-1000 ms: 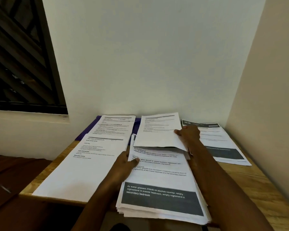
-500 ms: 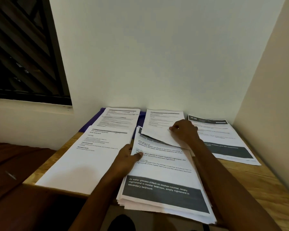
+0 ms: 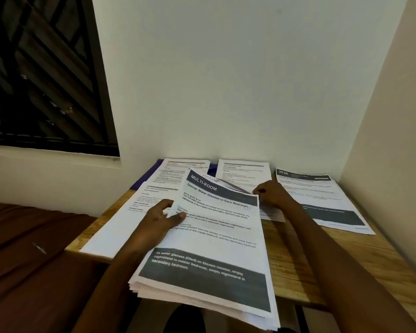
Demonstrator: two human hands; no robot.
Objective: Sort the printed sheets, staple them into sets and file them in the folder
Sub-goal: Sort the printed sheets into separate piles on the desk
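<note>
My left hand grips the left edge of a thick stack of printed sheets, thumb on top; the top sheet is headed "MULTI-ROOM". The stack is tilted up and overhangs the wooden table's near edge. My right hand rests with bent fingers on a sheet of the back-middle pile, right at the stack's far right corner, and holds nothing that I can see. Other sorted piles lie at the left, back left and right. A purple folder shows under the back-left sheets.
White walls close the table in at the back and right. A dark barred window is at upper left. A brown cloth surface lies left of the table, with a small pale object on it.
My right hand laid the sheet it carried onto the back-middle pile and stayed there. My left hand tilted the stack up, uncovering its "MULTI-ROOM" top sheet.
</note>
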